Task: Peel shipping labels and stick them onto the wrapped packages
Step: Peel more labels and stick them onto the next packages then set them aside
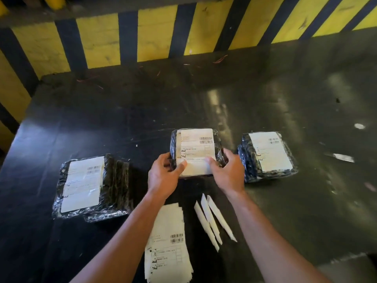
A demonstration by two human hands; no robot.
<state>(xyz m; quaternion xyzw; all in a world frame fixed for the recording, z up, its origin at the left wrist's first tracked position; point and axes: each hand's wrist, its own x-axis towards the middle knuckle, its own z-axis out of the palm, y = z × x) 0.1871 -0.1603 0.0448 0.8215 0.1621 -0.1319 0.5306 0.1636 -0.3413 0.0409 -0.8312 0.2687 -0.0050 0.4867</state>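
Dark glossy table (285,99); yellow-and-black striped barrier (159,35) behind it; thin reddish strands (220,58), perhaps rubber bands, along its foot

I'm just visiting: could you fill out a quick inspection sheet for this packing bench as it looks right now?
Surface: dark table, scuffed, glare at right.
Job's things: three wrapped packages, all labelled: left package, middle package, right package; label stack near the front edge.
Clutter: three backing strips; white scraps at right.
Grip: left hand and right hand hold the middle package, thumbs on its label.
Cables: nothing seen.
Surroundings: yellow-black striped barrier.
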